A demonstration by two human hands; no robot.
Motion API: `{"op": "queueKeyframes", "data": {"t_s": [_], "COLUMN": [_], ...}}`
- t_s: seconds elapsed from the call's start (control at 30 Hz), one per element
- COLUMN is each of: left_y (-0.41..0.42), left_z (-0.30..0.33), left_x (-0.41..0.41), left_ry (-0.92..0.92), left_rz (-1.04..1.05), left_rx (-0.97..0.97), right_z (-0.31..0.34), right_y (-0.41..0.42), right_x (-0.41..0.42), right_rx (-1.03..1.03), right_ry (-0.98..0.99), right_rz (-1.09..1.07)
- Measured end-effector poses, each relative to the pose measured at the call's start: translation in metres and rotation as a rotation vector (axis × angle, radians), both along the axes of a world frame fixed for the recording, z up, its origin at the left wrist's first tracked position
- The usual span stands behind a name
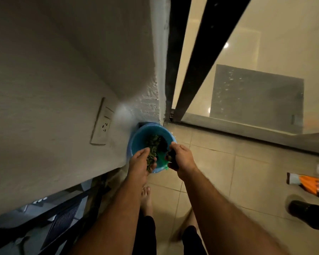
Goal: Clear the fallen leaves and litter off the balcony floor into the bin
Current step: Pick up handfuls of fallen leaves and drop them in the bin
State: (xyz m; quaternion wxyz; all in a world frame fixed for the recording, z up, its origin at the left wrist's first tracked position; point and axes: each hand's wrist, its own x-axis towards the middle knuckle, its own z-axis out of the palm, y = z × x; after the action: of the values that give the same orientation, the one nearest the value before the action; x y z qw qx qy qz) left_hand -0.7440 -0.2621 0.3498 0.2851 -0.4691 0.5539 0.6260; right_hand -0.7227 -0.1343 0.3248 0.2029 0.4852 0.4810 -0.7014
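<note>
A blue plastic bin (137,138) stands on the tiled floor against the wall's corner, with green leaves (153,142) and dark litter inside. Both my hands are over its near rim. My left hand (141,162) cups a bunch of green leaves (150,161) against its curled fingers. My right hand (182,159) grips a dark clump of litter (171,156), with a bit of bright green plastic (163,161) showing just below it.
A white wall with a socket plate (102,122) runs on the left. A glass sliding door with a black frame (191,70) is ahead. An orange glove (307,184) and a black pot (307,213) lie on the tiles at right. My bare feet (146,199) stand below the bin.
</note>
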Motion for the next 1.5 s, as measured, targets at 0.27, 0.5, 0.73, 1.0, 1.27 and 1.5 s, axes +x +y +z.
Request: {"op": "queueKeyframes", "data": {"t_s": [0.27, 0.5, 0.73, 1.0, 1.27, 1.5], "left_y": [-0.026, -0.039, -0.056, -0.056, -0.014, 0.048], "left_z": [-0.078, -0.121, -0.126, -0.091, 0.004, 0.108], "left_x": [-0.017, -0.025, -0.02, -0.008, 0.01, 0.054], "left_ry": [-0.047, -0.046, -0.034, 0.049, 0.219, 0.425], "left_rz": [0.021, 0.148, 0.139, -0.031, -0.579, -1.264], "left_rx": [-0.031, 0.164, 0.316, 0.184, -0.049, -0.239], "right_z": [-0.073, -0.102, -0.103, -0.075, 0.028, 0.142], "right_y": [-0.03, -0.045, -0.046, -0.041, 0.008, 0.097], "right_x": [-0.015, -0.032, -0.027, -0.017, 0.043, 0.165], "right_rx": [0.039, 0.035, 0.019, 0.084, 0.42, 0.586], "right_ry": [-0.061, -0.053, -0.055, -0.023, 0.039, -0.186], "right_rz": [0.007, -0.046, -0.075, -0.046, 0.305, 0.19]}}
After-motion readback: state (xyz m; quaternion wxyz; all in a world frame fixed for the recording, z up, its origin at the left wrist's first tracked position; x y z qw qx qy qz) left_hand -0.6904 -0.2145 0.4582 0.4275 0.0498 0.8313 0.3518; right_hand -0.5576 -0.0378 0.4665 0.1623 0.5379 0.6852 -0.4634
